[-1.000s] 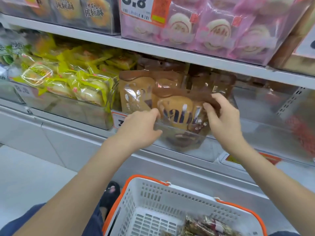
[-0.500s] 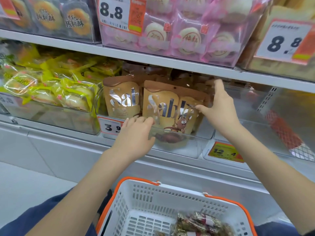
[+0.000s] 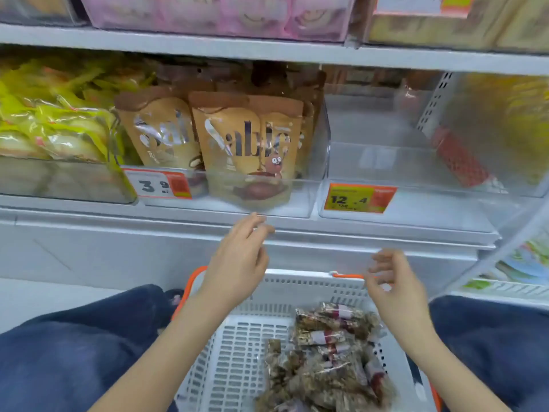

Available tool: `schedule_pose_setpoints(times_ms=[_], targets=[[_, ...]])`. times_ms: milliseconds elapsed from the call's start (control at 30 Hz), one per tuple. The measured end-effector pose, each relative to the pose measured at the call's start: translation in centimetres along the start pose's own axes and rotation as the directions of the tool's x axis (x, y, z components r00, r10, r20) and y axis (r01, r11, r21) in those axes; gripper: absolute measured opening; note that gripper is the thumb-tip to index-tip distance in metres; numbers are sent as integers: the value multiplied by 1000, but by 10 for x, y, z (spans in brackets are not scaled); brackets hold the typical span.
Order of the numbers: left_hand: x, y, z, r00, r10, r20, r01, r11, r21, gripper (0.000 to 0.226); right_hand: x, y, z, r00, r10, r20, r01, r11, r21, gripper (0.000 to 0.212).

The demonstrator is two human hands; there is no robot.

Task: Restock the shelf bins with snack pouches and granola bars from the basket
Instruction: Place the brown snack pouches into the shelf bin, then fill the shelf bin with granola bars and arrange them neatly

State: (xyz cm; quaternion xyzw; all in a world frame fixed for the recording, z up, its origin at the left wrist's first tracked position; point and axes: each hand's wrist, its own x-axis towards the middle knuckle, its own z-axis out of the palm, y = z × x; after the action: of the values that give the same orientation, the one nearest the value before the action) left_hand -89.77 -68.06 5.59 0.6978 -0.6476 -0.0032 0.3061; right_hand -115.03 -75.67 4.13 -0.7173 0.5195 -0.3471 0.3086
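Shelf bin (image 3: 312, 200) holding brown pouches (image 3: 246, 144), basket (image 3: 237, 352) of granola bars (image 3: 326, 352), hands relaxed, empty

Bare forearms; seemingly dark-blue trousers (image 3: 68, 361)

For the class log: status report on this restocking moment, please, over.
Both hands empty: left hand and right hand open above basket. Brown pouches standing in bin. Granola bars still in basket. Nothing blocking.

Both forearms reach forward, the left hand (image 3: 237, 263) and right hand (image 3: 392, 285) empty, fingers loosely curled, held apart.
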Motion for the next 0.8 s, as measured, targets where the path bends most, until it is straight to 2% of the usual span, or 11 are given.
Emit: schedule_pose_setpoints(times_ms=[67,133,167,233,300,333,367,467,567,667,800], targets=[[-22,-7,22,985,-70,156,70,998,4,33,-3,36,21,966,86,244,-31,974,-222,40],[-46,-12,47,918,-205,339,197,979,59,35,-12,84,38,873,272,404,-94,908,-409,59],[-58,-15,59,860,-283,424,268,959,94,36,-19,109,44,808,371,458,-127,868,-479,74],[-83,-19,85,724,-399,562,411,905,112,40,-40,149,47,610,543,576,-204,811,-548,107],[-101,-18,109,606,-437,664,487,865,124,49,-56,166,48,444,589,675,-151,792,-592,121],[-106,-17,122,563,-421,711,474,870,140,56,-60,168,49,422,569,706,-57,794,-606,122],[-110,-14,135,525,-395,754,436,886,160,63,-63,167,51,440,528,726,41,796,-604,121],[-116,-4,171,428,-335,839,372,912,174,92,-64,150,58,538,422,730,198,779,-596,120],[-121,4,200,329,-336,883,308,922,236,106,-56,143,68,522,454,722,304,691,-655,109],[-127,7,218,288,-364,886,215,926,311,112,-45,148,80,450,515,730,174,751,-637,106],[-120,6,225,253,-366,896,272,915,297,107,-38,161,91,358,562,746,-115,819,-562,101]])
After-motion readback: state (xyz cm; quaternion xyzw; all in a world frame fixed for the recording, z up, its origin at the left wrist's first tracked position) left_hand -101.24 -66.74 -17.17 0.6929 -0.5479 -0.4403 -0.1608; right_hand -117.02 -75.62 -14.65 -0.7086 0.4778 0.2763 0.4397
